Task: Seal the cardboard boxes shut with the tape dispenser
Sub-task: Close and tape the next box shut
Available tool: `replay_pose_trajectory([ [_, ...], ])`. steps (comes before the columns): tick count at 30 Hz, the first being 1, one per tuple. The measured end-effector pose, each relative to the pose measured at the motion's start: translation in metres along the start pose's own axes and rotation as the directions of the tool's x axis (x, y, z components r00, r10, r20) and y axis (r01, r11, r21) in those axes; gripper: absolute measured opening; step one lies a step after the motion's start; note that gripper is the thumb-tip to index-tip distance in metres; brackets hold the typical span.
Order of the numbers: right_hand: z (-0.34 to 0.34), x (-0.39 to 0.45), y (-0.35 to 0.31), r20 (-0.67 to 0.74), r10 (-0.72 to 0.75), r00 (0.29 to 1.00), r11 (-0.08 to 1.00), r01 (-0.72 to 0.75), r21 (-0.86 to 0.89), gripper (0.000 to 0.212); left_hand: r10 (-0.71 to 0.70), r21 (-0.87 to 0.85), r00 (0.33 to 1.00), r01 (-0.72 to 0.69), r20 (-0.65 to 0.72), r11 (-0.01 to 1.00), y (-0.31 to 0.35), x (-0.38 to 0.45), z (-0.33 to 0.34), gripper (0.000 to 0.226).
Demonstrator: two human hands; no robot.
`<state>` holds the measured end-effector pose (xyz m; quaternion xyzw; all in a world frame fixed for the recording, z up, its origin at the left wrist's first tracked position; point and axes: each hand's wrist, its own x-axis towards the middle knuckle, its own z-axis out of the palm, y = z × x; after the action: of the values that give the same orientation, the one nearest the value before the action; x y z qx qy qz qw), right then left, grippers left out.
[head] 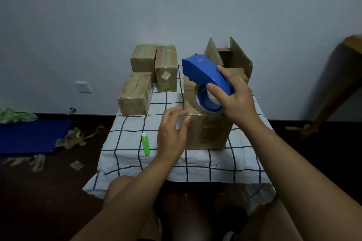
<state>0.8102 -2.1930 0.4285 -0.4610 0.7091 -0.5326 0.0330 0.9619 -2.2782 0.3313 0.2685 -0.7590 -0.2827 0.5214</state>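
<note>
**Ops:** What have you got, biggest first?

**Me:** A low table under a white cloth with a black grid (176,164). On it I count five brown cardboard boxes: three taped ones (135,94) stacked at ten o'clock, an open-flapped one (235,58) at one o'clock, and the closed brown box I'm working on (207,131) at centre.

**Ops:** Hands?

**Me:** My right hand (238,101) has its fingers wrapped round the one blue plastic tape dispenser (205,74), its roll resting on the box's near top edge. My left hand (172,133) lies fairly flat, fingertips on the box's near left corner, gripping nothing.

**Ops:** Risks?

**Me:** I reckon the tape could wrinkle or run off the seam if the box slides as I pull; my left fingers are only lightly steadying it. One green utility knife (145,144) lies at seven o'clock, near my left wrist, easy to knock.
</note>
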Motion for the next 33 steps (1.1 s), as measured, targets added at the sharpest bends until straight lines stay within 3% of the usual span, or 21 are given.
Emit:
replay_pose_trajectory([
  [4, 0.002, 0.000, 0.000, -0.004, -0.001, 1.000, 1.000, 0.001, -0.012, 0.057, 0.003, 0.002, 0.998, -0.003, -0.070, 1.000, 0.008, -0.003, 0.005, 0.013],
  [9, 0.001, -0.001, 0.000, -0.009, 0.014, 1.000, 1.000, -0.014, 0.007, 0.057, -0.157, -0.113, 0.986, 0.150, -0.060, 0.982, 0.014, -0.010, 0.004, 0.021],
  [11, 0.002, -0.002, 0.001, -0.013, 0.011, 1.000, 1.000, -0.011, 0.018, 0.056, -0.161, -0.095, 0.984, 0.153, -0.082, 0.984, 0.014, -0.010, 0.005, 0.020],
  [15, 0.003, -0.003, 0.000, -0.011, 0.013, 1.000, 1.000, -0.013, 0.027, 0.058, -0.056, 0.031, 0.997, 0.058, -0.060, 0.998, 0.016, -0.010, 0.004, 0.017],
  [18, 0.002, -0.003, 0.001, -0.010, 0.019, 1.000, 0.999, -0.018, 0.028, 0.058, 0.152, 0.235, 0.987, -0.159, 0.046, 0.959, 0.011, -0.007, -0.003, 0.017],
  [20, 0.002, -0.002, 0.002, -0.008, 0.019, 1.000, 0.999, -0.019, 0.041, 0.058, 0.206, 0.271, 0.971, -0.231, 0.117, 0.934, 0.006, 0.005, -0.009, 0.016],
  [23, 0.001, -0.002, 0.003, -0.007, 0.017, 1.000, 0.999, -0.017, 0.034, 0.058, 0.043, 0.128, 0.968, -0.077, 0.249, 0.989, 0.005, 0.027, -0.018, 0.018],
  [26, 0.001, -0.001, 0.005, -0.006, 0.005, 1.000, 0.999, -0.005, 0.033, 0.058, -0.122, 0.055, 0.896, 0.108, 0.426, 0.993, 0.002, 0.041, -0.022, 0.019],
  [30, 0.003, 0.001, 0.005, 0.011, 0.009, 1.000, 0.999, -0.010, 0.039, 0.058, -0.205, 0.047, 0.798, 0.217, 0.566, 0.975, -0.001, 0.055, -0.029, 0.016],
  [33, 0.002, 0.000, 0.003, 0.015, -0.001, 1.000, 1.000, 0.000, 0.029, 0.059, -0.234, 0.064, 0.770, 0.245, 0.594, 0.967, 0.004, 0.057, -0.033, 0.016],
])
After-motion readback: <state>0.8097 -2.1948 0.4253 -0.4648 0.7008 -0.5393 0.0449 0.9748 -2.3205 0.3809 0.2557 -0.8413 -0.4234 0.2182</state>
